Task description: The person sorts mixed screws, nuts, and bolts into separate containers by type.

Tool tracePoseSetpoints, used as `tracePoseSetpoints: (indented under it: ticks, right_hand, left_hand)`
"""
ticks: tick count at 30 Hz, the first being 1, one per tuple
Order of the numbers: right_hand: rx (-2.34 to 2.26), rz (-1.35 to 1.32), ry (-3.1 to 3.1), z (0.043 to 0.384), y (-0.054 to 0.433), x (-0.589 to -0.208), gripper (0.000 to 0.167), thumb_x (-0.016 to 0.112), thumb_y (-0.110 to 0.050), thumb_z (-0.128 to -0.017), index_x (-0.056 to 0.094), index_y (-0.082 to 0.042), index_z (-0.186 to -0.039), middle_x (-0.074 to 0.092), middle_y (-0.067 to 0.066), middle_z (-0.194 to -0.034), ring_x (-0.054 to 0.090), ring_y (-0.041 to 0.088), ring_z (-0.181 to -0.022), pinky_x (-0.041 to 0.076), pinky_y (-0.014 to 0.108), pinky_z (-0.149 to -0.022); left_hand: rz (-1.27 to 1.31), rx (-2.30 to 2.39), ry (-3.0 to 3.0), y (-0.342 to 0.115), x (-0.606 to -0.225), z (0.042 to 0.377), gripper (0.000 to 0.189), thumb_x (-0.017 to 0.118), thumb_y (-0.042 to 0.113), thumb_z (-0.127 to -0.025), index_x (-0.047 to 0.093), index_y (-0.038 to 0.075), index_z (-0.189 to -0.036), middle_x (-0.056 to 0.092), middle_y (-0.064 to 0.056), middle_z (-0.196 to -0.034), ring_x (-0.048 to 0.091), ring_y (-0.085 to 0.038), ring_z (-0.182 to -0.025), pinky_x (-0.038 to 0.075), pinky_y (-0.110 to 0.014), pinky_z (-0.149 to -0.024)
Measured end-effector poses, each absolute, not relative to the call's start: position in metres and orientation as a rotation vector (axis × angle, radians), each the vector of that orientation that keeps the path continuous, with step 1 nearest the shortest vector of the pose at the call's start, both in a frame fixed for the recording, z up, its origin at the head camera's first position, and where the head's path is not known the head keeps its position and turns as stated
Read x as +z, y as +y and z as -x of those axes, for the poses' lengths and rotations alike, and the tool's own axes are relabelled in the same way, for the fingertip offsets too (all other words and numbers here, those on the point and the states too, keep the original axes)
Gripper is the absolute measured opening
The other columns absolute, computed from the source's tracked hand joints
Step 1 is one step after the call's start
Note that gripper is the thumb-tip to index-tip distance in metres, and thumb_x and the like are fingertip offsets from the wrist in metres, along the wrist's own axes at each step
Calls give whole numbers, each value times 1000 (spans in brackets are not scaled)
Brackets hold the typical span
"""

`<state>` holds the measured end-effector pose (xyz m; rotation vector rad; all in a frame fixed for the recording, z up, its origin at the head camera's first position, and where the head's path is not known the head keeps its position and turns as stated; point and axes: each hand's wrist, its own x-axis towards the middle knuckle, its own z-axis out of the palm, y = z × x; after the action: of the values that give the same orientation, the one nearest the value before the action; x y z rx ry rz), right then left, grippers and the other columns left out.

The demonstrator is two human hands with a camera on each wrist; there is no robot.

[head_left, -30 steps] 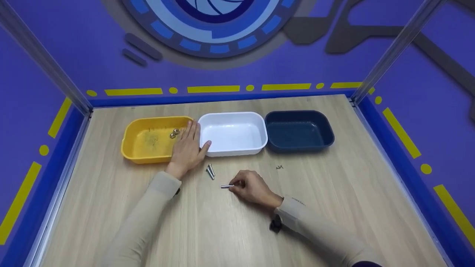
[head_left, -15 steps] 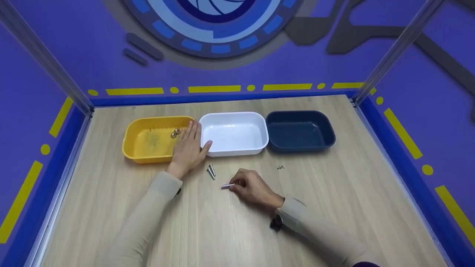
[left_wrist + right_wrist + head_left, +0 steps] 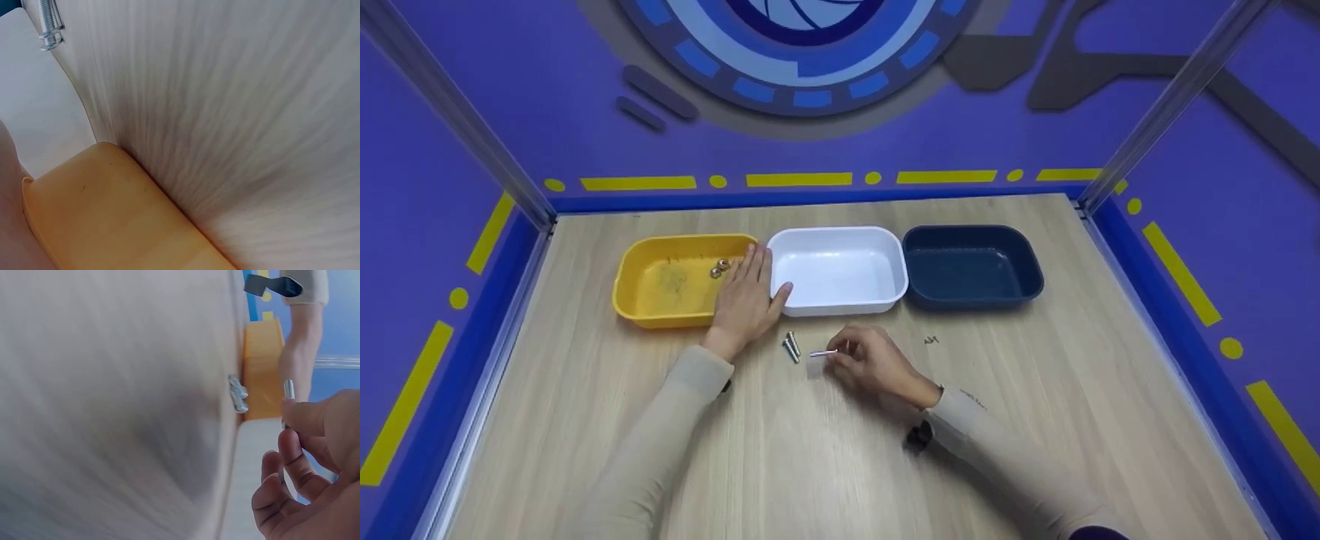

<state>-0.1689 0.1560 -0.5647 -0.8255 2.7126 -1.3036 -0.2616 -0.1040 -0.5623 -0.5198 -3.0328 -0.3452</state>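
Note:
My right hand [image 3: 874, 364] pinches a silver bolt [image 3: 820, 353] between thumb and fingers, above the table in front of the white bin. In the right wrist view the bolt's threaded end [image 3: 288, 389] sticks out past the thumb; the rest is hidden in the grip. Fingers extended, my left hand [image 3: 742, 304] lies across the right end of the yellow bin [image 3: 649, 323], its thumb by the white bin [image 3: 840, 306]. Inside the yellow bin are a few shiny nuts [image 3: 720, 268], next to the left fingers. Two bolts [image 3: 790, 347] lie side by side on the tabletop between the hands.
To the right of the white bin stands a dark blue bin [image 3: 971, 304], the three forming a row. A small dark mark [image 3: 931, 340] shows on the wooden table [image 3: 810, 465]. Purple panels [image 3: 885, 142] close off the back and both sides.
My right hand has lifted from the tabletop and moved slightly toward the bins with the bolt in its pinch. My left hand stays on the yellow bin. The head view has shifted a little.

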Motion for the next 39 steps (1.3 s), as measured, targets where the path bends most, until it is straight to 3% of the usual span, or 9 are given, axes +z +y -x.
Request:
tracePoseSetpoints:
  ticks: [10, 18, 27, 35, 39]
  right_hand:
    - [-1299, 851, 2771, 189, 154, -539, 6, 81, -16, -96, 81, -11, -101, 75, 0, -90, 67, 14, -85, 58, 37, -76]
    - [-1341, 882, 2790, 206, 153, -525, 6, 82, -10, -95, 81, -6, -100, 75, 5, -90, 69, 17, -84, 59, 31, -77]
    - [-1367, 863, 2808, 223, 154, -515, 7, 80, -11, -96, 81, -4, -99, 76, 6, -91, 69, 19, -85, 61, 48, -79]
    - [-1349, 789, 2842, 239, 151, -512, 7, 79, -11, -97, 80, -5, -101, 75, 9, -92, 67, 22, -86, 61, 53, -81]
    - [-1378, 768, 2841, 248, 150, -510, 8, 79, -10, -97, 80, -3, -101, 75, 11, -91, 67, 26, -85, 60, 56, -81]
  left_hand:
    - [528, -363, -3030, -107, -564, 263, 85, 29, 59, -112, 18, -4, -168, 16, -20, -178, 12, -34, -167, 16, -51, -136]
    - [523, -373, -3036, -107, -565, 262, 85, 30, 59, -112, 17, -3, -169, 16, -21, -178, 12, -34, -167, 15, -50, -136]
    - [532, -388, -3038, -104, -560, 263, 85, 30, 58, -112, 16, -4, -168, 13, -20, -179, 11, -34, -167, 15, -50, -137]
    - [543, -358, -2999, -105, -562, 262, 83, 31, 56, -113, 22, -6, -167, 19, -22, -177, 16, -37, -166, 20, -52, -135]
    - [538, -348, -3010, -104, -563, 263, 84, 30, 57, -113, 22, -6, -167, 19, -22, -177, 15, -36, -166, 18, -51, -136]
